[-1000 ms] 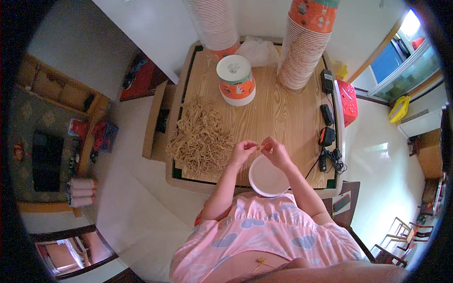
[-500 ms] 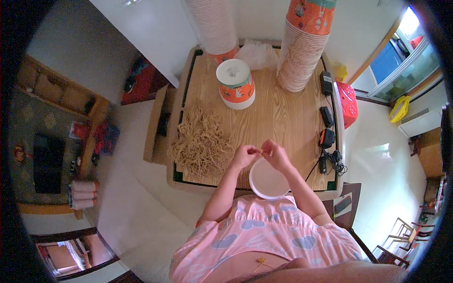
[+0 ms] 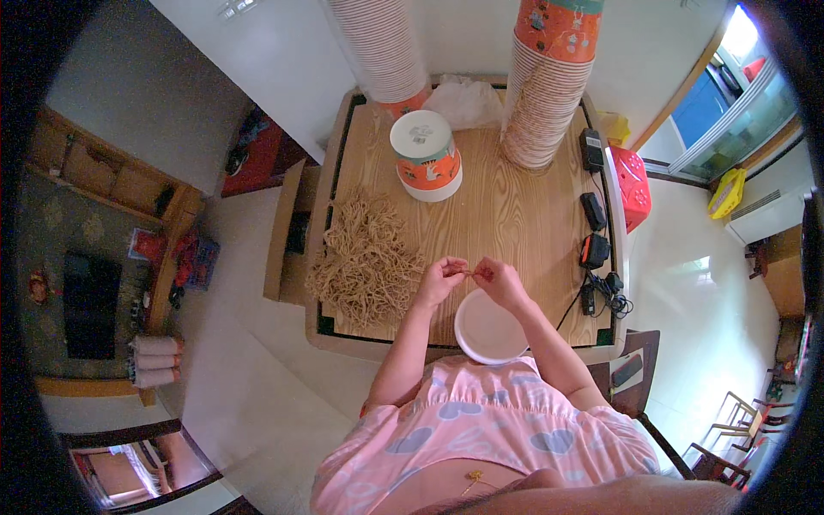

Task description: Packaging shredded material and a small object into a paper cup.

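Observation:
Close together above a white paper tub [image 3: 489, 330] at the table's near edge, my left hand [image 3: 440, 281] and my right hand [image 3: 500, 281] are both closed in a pinch. A thin, brownish strand of twine shows between their fingertips, too small to see well. The tub stands mouth up just below my right hand, and its inside is plain white. Left of my hands lies a loose, tangled heap of tan twine [image 3: 365, 257]. Farther back, an orange-and-white paper tub [image 3: 429, 172] with a green band stands upside down.
Two tall stacks of nested paper tubs, a left stack [image 3: 382, 43] and a right stack [image 3: 549, 94], rise at the back around a clear plastic bag [image 3: 466, 103]. Black adapters and cables [image 3: 594, 249] line the right edge. A red plastic stool [image 3: 631, 189] stands beyond.
My hands have drawn slightly apart, so more of the strand shows between them. My left fingers have shifted up a little. The tub and the twine heap stay in place.

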The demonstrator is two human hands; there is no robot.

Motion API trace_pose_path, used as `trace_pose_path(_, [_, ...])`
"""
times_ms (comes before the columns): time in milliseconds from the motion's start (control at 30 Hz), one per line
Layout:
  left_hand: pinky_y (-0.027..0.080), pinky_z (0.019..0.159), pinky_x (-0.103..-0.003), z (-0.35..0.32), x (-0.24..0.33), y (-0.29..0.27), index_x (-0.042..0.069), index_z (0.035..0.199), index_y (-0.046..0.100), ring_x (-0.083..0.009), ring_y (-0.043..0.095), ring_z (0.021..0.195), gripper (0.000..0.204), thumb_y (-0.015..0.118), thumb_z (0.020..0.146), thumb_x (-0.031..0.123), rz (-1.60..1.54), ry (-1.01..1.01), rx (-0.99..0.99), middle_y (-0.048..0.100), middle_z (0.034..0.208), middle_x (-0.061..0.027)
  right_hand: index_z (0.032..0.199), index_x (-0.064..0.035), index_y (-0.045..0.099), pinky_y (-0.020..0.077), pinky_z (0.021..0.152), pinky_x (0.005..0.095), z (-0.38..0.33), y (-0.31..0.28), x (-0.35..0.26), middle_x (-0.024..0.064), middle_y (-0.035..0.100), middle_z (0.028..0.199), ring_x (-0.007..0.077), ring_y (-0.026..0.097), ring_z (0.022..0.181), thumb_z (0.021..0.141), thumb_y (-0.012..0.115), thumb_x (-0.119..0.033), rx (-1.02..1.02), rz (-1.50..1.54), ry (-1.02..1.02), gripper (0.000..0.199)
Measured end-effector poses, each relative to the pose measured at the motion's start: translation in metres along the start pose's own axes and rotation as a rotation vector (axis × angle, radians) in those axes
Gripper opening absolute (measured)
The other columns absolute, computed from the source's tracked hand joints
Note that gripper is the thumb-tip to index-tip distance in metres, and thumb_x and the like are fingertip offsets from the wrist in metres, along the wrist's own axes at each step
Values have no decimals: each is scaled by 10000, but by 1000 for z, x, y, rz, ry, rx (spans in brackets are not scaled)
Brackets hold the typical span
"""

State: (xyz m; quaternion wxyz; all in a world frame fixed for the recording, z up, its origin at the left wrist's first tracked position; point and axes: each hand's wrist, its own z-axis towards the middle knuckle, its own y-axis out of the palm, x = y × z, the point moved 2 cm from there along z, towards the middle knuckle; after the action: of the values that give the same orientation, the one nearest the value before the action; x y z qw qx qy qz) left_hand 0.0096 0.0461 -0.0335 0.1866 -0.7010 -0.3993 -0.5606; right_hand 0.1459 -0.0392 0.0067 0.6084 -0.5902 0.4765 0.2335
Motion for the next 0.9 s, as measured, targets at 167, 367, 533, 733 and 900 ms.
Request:
trace_pose_path(167, [473, 740, -239, -1, 3, 4, 13, 949, 587, -116, 578, 806, 198, 603, 753, -14, 13, 13, -6, 614, 871, -44, 809, -31, 572, 464, 562, 341, -1, 0, 2, 128, 596, 670, 248, 585, 601, 760, 609, -172, 16, -13, -18, 155])
trace_pose_path(367, [464, 671, -236, -1, 6, 8, 14, 869, 630, -103, 578, 737, 121, 618, 781, 97, 175, 31, 16, 630, 792, -30, 813, -53, 589, 473, 571, 381, 0, 2, 3, 148, 611, 708, 308, 603, 650, 785, 589, -238, 27, -52, -34, 186])
trace_pose_path(533, [461, 652, -247, 0, 4, 13, 17, 836, 627, -117, 583, 694, 117, 618, 782, 120, 257, 69, 120, 634, 756, -41, 790, -54, 580, 467, 571, 414, -1, 4, 5, 159, 603, 704, 343, 587, 657, 781, 579, -239, 45, -85, -59, 185])
trace_pose_path(733, [459, 614, -273, 6, -7, 20, 25, 763, 604, -153, 575, 645, 68, 613, 767, 92, 829, 579, 387, 620, 719, -69, 743, -22, 578, 458, 556, 360, 4, 14, 13, 170, 576, 681, 285, 586, 607, 756, 575, -154, 136, -252, -202, 134])
trace_pose_path(900, [437, 577, -263, 17, -18, 11, 33, 753, 608, -116, 536, 625, 38, 610, 761, 71, 475, 353, 275, 584, 669, -33, 803, -37, 623, 453, 544, 317, 16, 8, 26, 79, 592, 629, 167, 553, 556, 792, 575, -195, -128, 16, 122, 166])
